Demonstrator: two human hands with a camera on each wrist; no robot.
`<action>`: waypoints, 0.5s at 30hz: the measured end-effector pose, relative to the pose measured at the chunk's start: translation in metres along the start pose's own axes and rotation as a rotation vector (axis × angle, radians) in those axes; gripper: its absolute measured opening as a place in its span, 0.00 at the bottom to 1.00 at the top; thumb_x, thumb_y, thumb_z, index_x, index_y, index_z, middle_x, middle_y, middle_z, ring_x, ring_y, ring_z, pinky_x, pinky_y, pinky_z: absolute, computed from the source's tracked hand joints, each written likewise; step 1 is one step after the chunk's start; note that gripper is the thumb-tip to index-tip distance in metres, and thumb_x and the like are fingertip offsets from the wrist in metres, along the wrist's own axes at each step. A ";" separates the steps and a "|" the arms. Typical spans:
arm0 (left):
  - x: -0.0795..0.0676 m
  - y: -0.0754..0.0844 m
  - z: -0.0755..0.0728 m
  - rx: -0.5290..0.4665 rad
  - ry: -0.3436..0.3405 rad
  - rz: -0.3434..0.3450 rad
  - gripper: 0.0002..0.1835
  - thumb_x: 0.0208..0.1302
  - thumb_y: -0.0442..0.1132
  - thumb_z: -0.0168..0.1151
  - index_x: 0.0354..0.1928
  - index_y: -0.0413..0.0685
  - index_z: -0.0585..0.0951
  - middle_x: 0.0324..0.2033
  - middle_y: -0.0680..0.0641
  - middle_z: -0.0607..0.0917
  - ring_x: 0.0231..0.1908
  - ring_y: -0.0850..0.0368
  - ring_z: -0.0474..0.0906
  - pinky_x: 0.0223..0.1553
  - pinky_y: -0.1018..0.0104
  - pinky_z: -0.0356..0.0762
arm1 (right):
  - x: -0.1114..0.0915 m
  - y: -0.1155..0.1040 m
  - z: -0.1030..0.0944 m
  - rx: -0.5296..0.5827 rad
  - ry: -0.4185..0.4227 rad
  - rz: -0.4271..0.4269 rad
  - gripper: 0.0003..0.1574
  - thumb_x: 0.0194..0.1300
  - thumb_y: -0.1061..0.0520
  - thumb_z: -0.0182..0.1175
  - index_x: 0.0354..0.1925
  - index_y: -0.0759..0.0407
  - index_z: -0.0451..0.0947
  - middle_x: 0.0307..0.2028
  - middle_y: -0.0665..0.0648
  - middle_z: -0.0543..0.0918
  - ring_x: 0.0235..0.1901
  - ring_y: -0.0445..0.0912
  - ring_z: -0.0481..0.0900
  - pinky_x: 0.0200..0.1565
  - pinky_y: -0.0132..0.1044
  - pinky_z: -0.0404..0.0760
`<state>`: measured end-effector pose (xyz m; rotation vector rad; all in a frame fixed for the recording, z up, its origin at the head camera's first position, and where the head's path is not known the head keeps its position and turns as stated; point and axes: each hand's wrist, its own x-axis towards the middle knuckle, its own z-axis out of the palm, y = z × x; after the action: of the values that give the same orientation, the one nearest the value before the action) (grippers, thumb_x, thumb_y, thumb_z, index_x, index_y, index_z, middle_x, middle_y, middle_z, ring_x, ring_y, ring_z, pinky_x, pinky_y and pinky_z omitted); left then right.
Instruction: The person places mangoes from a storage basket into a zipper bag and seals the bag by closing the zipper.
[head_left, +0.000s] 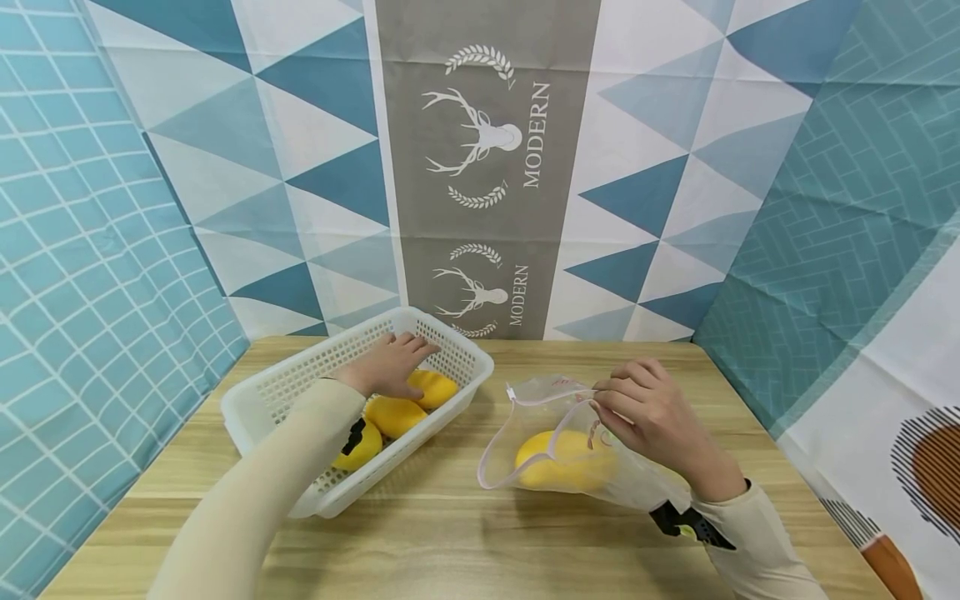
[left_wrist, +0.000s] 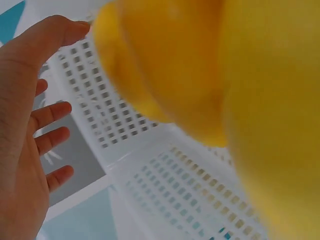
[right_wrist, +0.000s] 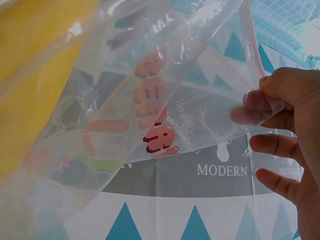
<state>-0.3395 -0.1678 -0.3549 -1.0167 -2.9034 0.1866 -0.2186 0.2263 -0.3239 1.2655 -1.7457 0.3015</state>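
In the head view, my left hand (head_left: 390,364) reaches over a white perforated basket (head_left: 288,379), its fingers spread above the yellow mangoes (head_left: 395,415) inside. The left wrist view shows the thumb close beside one mango (left_wrist: 170,65), with nothing between the fingers. My right hand (head_left: 651,408) pinches the open edge of a clear zip bag (head_left: 536,398) between thumb and forefinger; the other fingers stand apart from it in the right wrist view. Inside the bag lies a yellow mango (head_left: 566,460), seen through the plastic. The bag's mouth gapes toward the left, and red print (right_wrist: 150,95) shows on its side.
Both the basket and the bag are on a wood-grain table (head_left: 420,550), the basket left and the bag right. Behind stands a patterned cloth backdrop (head_left: 480,225) with deer heads and triangles. A blue tiled sheet (head_left: 90,250) borders the left side.
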 end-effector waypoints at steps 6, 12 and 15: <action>0.003 0.002 0.013 0.091 -0.044 -0.011 0.43 0.60 0.59 0.65 0.72 0.45 0.66 0.66 0.40 0.71 0.64 0.41 0.65 0.60 0.44 0.64 | -0.001 0.000 0.001 -0.003 -0.001 0.002 0.23 0.77 0.53 0.50 0.29 0.59 0.85 0.30 0.53 0.86 0.32 0.51 0.78 0.39 0.48 0.73; 0.005 0.001 0.022 0.081 -0.049 -0.057 0.44 0.58 0.60 0.64 0.72 0.44 0.67 0.65 0.40 0.72 0.63 0.42 0.66 0.60 0.43 0.64 | -0.002 0.000 0.000 -0.008 -0.011 0.003 0.23 0.77 0.53 0.50 0.29 0.60 0.85 0.31 0.54 0.86 0.32 0.51 0.78 0.39 0.49 0.73; 0.008 0.002 0.023 0.047 -0.050 -0.093 0.44 0.57 0.60 0.65 0.71 0.43 0.67 0.64 0.39 0.73 0.63 0.41 0.66 0.62 0.41 0.62 | -0.003 0.000 -0.001 -0.009 -0.025 0.013 0.24 0.77 0.53 0.49 0.29 0.60 0.85 0.31 0.54 0.86 0.32 0.51 0.78 0.39 0.50 0.73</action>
<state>-0.3466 -0.1639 -0.3773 -0.8808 -2.9680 0.2778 -0.2182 0.2286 -0.3253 1.2564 -1.7759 0.2859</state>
